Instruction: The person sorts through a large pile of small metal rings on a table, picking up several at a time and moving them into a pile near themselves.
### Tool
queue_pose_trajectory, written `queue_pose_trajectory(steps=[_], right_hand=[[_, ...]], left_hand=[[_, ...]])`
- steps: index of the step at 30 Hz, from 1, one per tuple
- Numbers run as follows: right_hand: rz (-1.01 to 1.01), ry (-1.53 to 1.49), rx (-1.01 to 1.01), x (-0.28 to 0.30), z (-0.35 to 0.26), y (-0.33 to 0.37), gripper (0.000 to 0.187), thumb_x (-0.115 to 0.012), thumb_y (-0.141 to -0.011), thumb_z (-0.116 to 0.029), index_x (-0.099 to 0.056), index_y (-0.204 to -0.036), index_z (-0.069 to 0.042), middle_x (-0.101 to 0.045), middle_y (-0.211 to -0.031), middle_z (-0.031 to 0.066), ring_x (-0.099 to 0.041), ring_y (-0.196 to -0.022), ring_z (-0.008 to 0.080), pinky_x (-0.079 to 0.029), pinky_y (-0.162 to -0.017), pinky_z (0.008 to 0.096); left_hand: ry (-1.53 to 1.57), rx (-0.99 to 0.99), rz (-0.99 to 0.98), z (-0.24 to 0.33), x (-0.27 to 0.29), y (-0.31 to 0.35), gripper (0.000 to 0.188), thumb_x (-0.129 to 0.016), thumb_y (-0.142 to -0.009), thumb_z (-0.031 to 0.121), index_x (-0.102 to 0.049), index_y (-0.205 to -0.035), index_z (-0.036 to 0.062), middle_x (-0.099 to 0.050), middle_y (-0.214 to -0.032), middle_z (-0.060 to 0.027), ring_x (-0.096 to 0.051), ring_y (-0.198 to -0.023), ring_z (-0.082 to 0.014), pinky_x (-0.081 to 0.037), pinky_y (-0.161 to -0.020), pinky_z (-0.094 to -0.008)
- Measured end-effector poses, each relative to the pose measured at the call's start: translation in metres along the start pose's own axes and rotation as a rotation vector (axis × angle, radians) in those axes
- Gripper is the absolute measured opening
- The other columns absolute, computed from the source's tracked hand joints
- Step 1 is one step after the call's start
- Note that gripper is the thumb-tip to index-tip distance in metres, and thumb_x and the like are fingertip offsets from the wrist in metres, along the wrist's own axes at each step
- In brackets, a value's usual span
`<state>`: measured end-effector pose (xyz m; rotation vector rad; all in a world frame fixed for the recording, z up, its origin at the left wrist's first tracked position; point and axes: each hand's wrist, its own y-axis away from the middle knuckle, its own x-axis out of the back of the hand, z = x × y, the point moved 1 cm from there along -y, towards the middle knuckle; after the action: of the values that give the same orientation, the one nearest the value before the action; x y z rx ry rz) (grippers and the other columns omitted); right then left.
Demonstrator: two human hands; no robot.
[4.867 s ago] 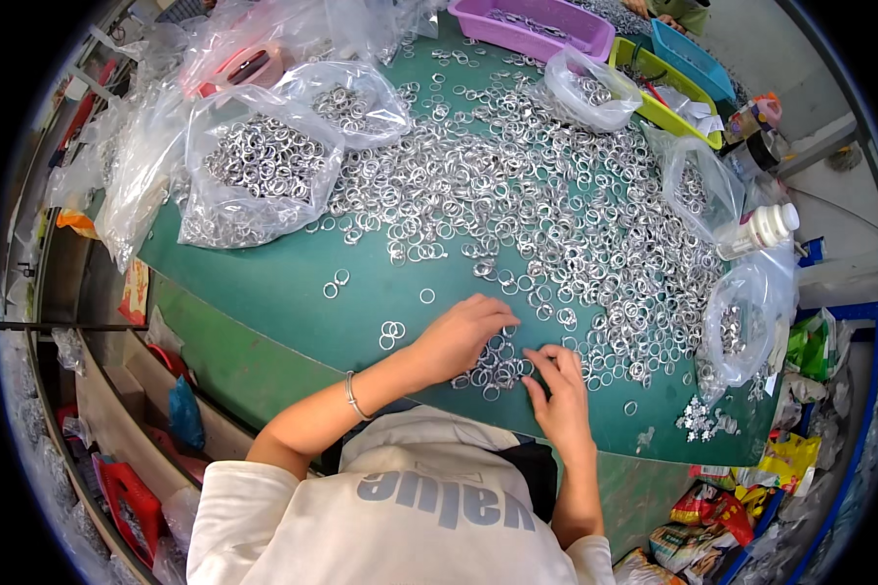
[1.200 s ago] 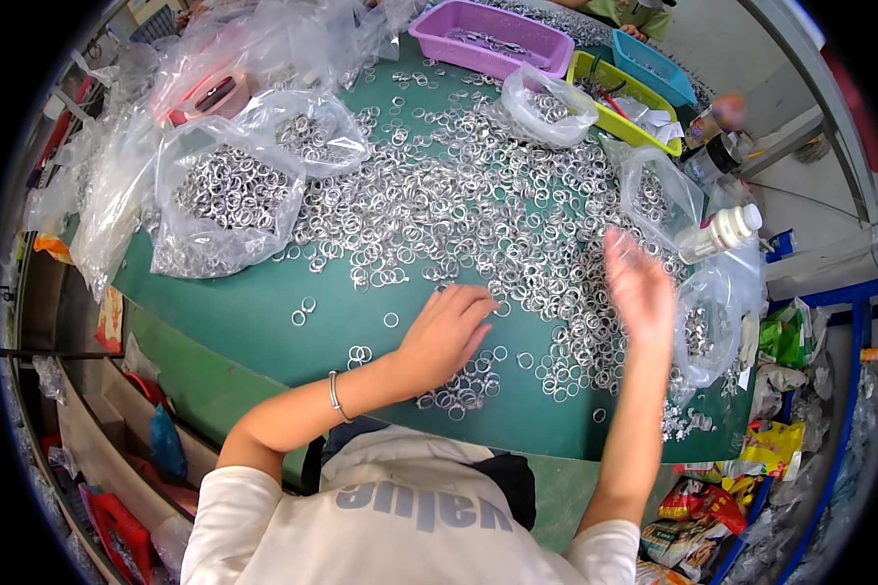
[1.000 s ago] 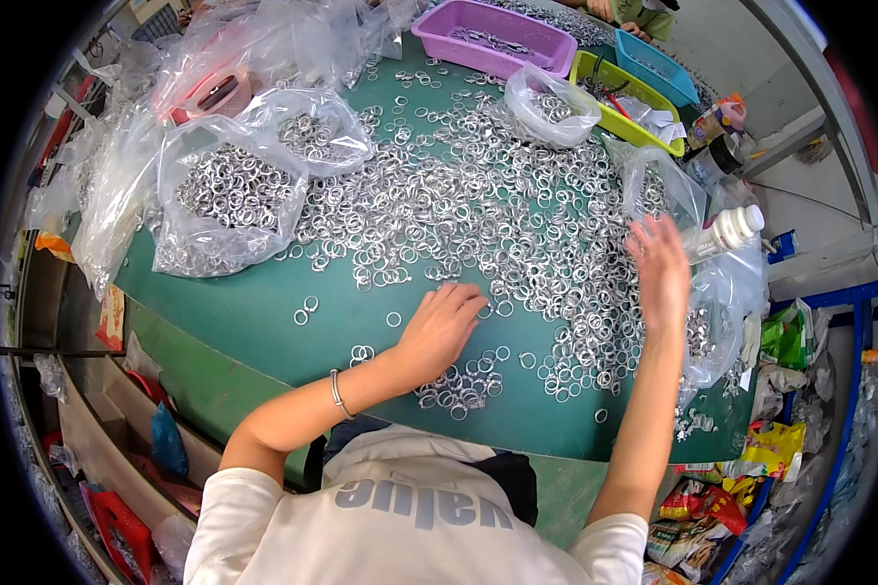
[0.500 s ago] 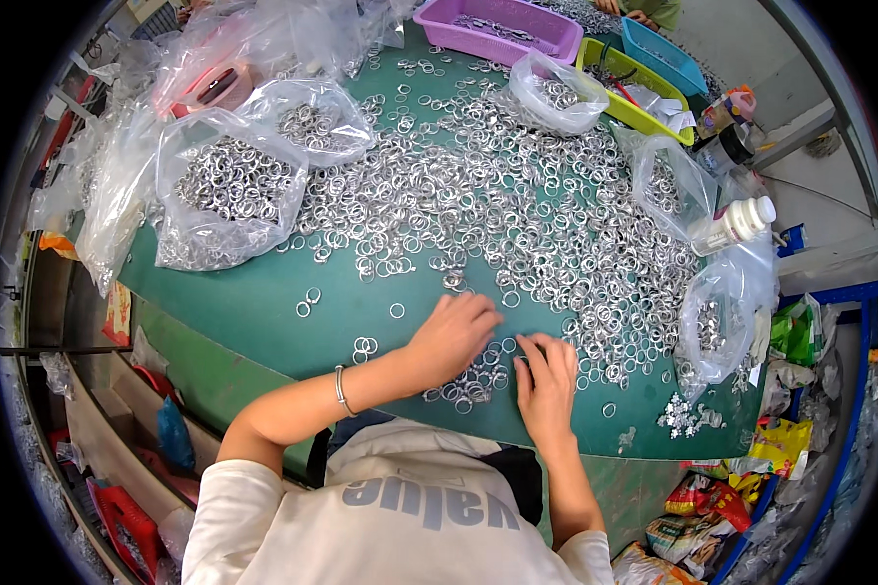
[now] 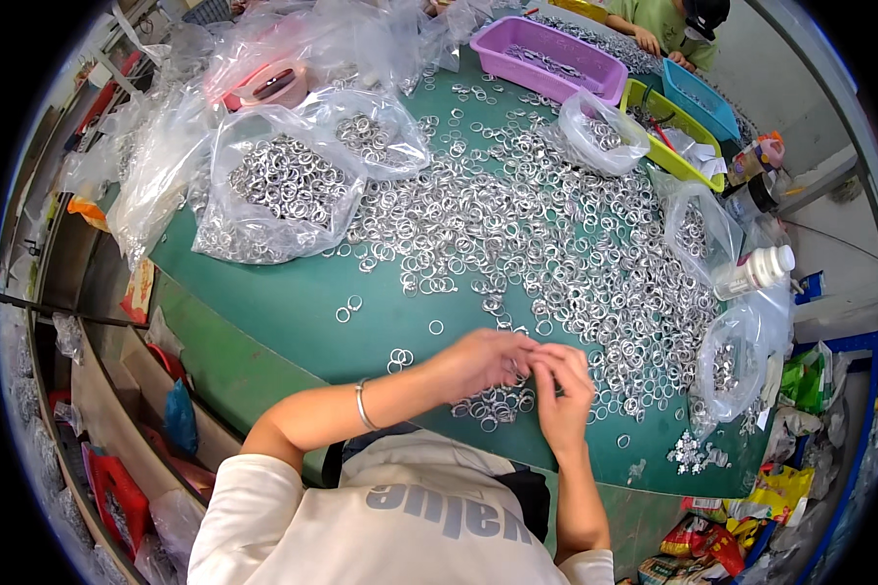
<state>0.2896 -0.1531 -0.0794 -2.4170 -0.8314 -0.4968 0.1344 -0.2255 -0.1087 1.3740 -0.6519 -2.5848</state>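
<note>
My left hand and my right hand meet at the fingertips above the near part of the green table. Both are closed in a pinch; whatever lies between the fingers is too small and hidden to make out. Directly below them is a small cluster of silver metal rings, partly covered by my left hand. Beyond my hands spreads a wide heap of similar rings. A few loose rings lie left of my left hand, with a single ring farther off.
Clear plastic bags of rings stand at the far left, another bag at the right. A purple basket, a lime green basket and a blue basket line the far side. A white bottle leans right. A co-worker's hand shows beyond.
My hands, apart before, have come together at the fingertips. My left hand has moved right off the table surface toward my right hand. The whole view has shifted slightly.
</note>
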Motion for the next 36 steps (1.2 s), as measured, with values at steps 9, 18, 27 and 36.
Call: queue_pose_trajectory(steps=[9, 18, 27, 36], right_hand=[[0.042, -0.021, -0.294, 0.024, 0.020, 0.018, 0.014, -0.058, -0.086, 0.001, -0.065, -0.099, 0.003, -0.063, -0.104, 0.0144, -0.061, -0.097, 0.0274, -0.046, -0.087, 0.0332], [-0.069, 0.452, -0.155, 0.035, 0.023, 0.040, 0.024, -0.061, -0.083, -0.003, -0.063, -0.107, 0.000, -0.058, -0.117, 0.0147, -0.050, -0.115, 0.0346, -0.037, -0.098, 0.0441], [-0.063, 0.473, -0.038, 0.012, 0.016, 0.040, 0.023, -0.063, -0.081, -0.004, -0.066, -0.104, -0.005, -0.054, -0.126, 0.0110, -0.044, -0.123, 0.0334, -0.032, -0.101, 0.0482], [-0.068, 0.303, 0.000, -0.002, 0.019, 0.029, 0.016, -0.064, -0.080, -0.002, -0.066, -0.095, -0.006, -0.061, -0.109, 0.0080, -0.053, -0.108, 0.0302, -0.034, -0.097, 0.0451]], left_hand=[[0.363, -0.939, 0.464, 0.181, 0.053, -0.007, 0.037, -0.032, -0.095, 0.000, -0.027, -0.123, -0.0227, -0.038, -0.131, -0.0358, -0.050, -0.119, -0.0431, -0.044, -0.106, -0.0474], [-1.541, -0.910, 0.185, 0.022, 0.019, -0.003, 0.030, -0.061, -0.085, -0.002, -0.061, -0.114, 0.0035, -0.062, -0.104, -0.0101, -0.059, -0.099, -0.0263, -0.048, -0.086, -0.0342], [-1.754, -0.938, 0.050, -0.003, 0.002, 0.000, 0.027, -0.067, -0.081, 0.007, -0.063, -0.108, 0.0061, -0.054, -0.103, -0.0081, -0.052, -0.094, -0.0270, -0.040, -0.076, -0.0373], [-1.375, -0.583, -0.099, -0.008, -0.010, -0.002, 0.016, -0.061, -0.088, 0.006, -0.065, -0.102, 0.0013, -0.060, -0.100, -0.0091, -0.059, -0.086, -0.0219, -0.047, -0.075, -0.0340]])
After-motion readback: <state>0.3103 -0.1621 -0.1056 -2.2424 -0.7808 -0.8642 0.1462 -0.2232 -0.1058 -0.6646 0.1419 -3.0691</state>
